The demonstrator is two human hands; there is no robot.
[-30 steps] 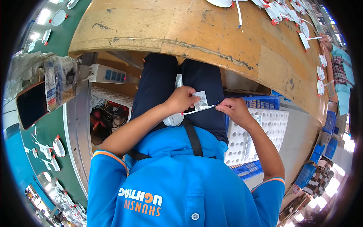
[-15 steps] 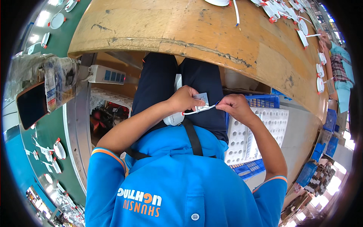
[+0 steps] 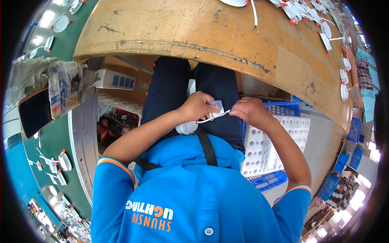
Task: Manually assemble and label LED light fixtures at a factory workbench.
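Observation:
Over my lap, my left hand (image 3: 198,107) pinches a small pale label tag (image 3: 216,104) together with the white cable (image 3: 204,120) beside it. That cable runs from a round white downlight (image 3: 187,127) with a red clip, which rests against my waist below the left hand. To the right, my right hand (image 3: 252,111) has its fingers closed on the cable's far end, where a bit of blue wire shows. The fingers hide most of that end.
A worn wooden table (image 3: 182,36) curves ahead, with several white downlights (image 3: 298,12) at its far right. On the left are a green conveyor (image 3: 56,105), a phone (image 3: 35,113) and a power strip (image 3: 116,80). Right of my legs sits a white foam tray (image 3: 283,141) on a blue crate (image 3: 269,181).
My right hand has turned slightly and its fingers have shifted a little along the cable end. My left hand and the downlight have stayed nearly in place.

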